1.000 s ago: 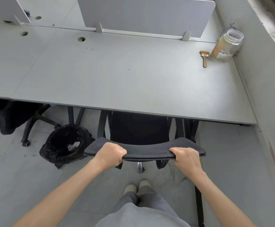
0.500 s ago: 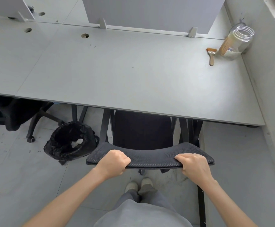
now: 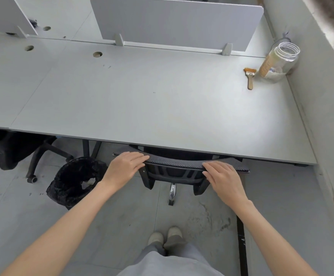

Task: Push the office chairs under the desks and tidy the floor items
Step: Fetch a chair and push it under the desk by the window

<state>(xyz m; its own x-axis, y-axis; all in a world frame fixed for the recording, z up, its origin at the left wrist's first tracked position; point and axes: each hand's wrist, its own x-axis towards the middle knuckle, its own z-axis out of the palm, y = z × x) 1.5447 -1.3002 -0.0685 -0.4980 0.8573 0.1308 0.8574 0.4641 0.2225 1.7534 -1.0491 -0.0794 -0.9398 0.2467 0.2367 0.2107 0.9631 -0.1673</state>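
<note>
Chair backrest (image 3: pixel 174 166) lay along the bench (image 3: pixel 162 108) front edge; left hand (image 3: pixel 125 168) and right hand (image 3: pixel 222 176) were laid flat on it, fingers extended.

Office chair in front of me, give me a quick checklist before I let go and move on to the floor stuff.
1. Office chair seat under the desk: ok, only the backrest top shows.
2. Left hand flat, not gripping: ok.
3. Right hand flat, not gripping: ok.
4. Chair clear of the black bin bag: ok, apart.
5. Neighbouring chair tucked in: not ok, its base sticks out.
6. Chair wheels' position: cannot tell.
</note>
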